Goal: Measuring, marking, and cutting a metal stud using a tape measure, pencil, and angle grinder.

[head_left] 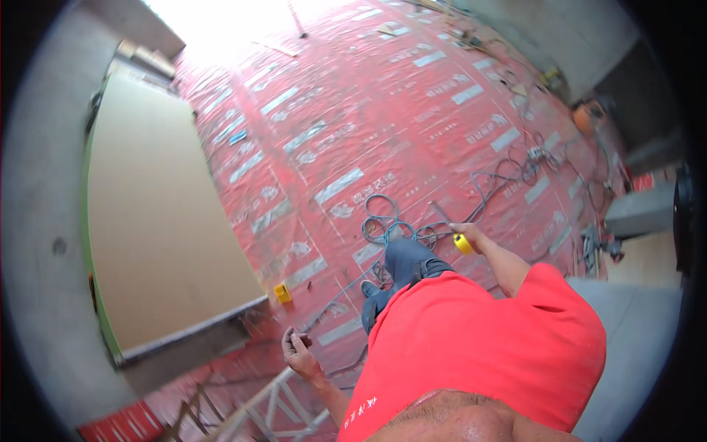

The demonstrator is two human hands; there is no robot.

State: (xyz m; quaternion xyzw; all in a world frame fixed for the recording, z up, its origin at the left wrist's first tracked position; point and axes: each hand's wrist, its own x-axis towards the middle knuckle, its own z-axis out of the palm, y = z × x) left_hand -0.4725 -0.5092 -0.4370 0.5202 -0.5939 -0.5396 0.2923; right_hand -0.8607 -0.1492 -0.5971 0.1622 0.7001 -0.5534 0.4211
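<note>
My right hand (471, 236) is closed around a yellow tape measure (462, 244), held out beside my legs. A narrow dark strip (440, 211) points away from the fingers of that hand; its kind is too blurred to tell. My left hand (300, 355) is raised at the lower middle with its fingers curled together. Something small and dark (305, 339) shows at those fingertips, and I cannot make out what it is. Just beyond this hand, a small yellow block-shaped thing (282, 293) sits near the corner of a large beige board (162, 214).
Red printed sheeting (412, 140) covers the floor. Blue-grey hose or cable (383, 217) lies in loops by my feet and runs right toward a tangle of cords (537, 156). A pale sawhorse-like frame (272, 405) stands lower left. An orange machine (589, 116) is by the right wall.
</note>
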